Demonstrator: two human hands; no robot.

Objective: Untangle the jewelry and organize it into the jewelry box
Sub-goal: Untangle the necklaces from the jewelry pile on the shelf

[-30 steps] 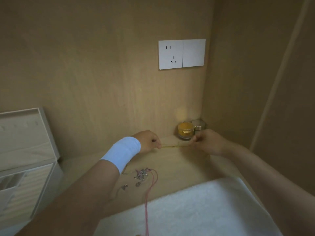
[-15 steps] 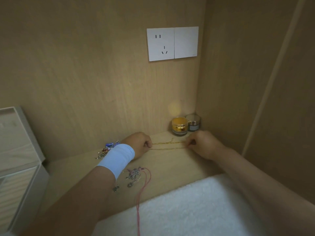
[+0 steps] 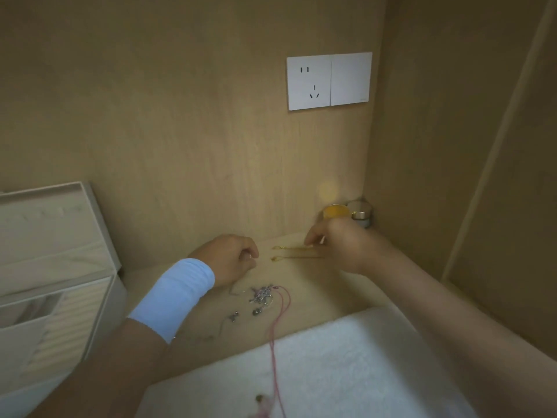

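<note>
A thin gold chain (image 3: 291, 252) lies doubled in two strands on the wooden shelf, its left ends free. My right hand (image 3: 343, 247) pinches the chain's right part with thumb and fingers. Left of the chain's ends, with a small gap, my left hand (image 3: 232, 259) rests on the shelf with curled fingers and holds nothing I can see; it wears a white wristband. In front of it lies a tangle of silver jewelry (image 3: 262, 295) with a red cord (image 3: 284, 309) running toward me. The open beige jewelry box (image 3: 99, 236) stands at the far left.
A white towel (image 3: 346, 366) covers the near part of the shelf, with a small pendant (image 3: 259, 398) on it. A gold jar (image 3: 334, 211) and a silver jar (image 3: 360, 212) stand in the back right corner. A white wall socket (image 3: 328, 81) is above.
My left hand has let go of the gold chain's left end and drawn slightly away; the chain now lies on the shelf. My right hand still pinches it.
</note>
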